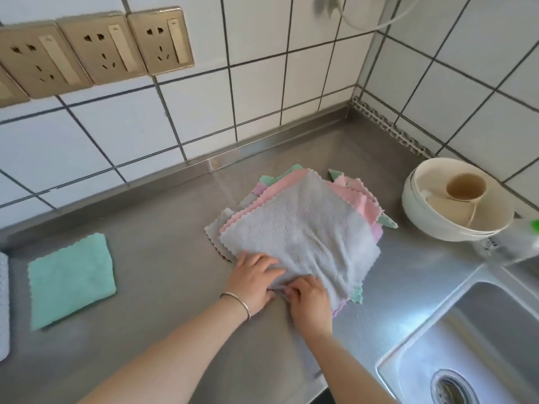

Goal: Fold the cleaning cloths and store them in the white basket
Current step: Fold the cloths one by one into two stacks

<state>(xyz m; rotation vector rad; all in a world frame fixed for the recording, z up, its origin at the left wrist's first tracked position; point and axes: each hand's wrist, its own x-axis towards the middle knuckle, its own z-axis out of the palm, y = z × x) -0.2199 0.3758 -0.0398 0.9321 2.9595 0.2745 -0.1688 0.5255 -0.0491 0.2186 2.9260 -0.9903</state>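
Note:
A pile of cleaning cloths lies on the steel counter, with a grey cloth (300, 228) on top and pink (353, 196), green and purple ones under it. My left hand (253, 279) lies on the grey cloth's near corner, fingers spread over the fabric. My right hand (309, 295) pinches the bunched near edge of the same cloth beside it. A folded green cloth (71, 279) lies flat at the left of the counter. A white basket edge (3, 304) shows at the far left border.
A stack of cream bowls (455, 208) with a cup inside stands at the right by the tiled wall. A steel sink (466, 345) opens at the lower right. A clear bottle with a green cap (513, 243) lies near the bowls. Wall sockets (96, 51) sit above.

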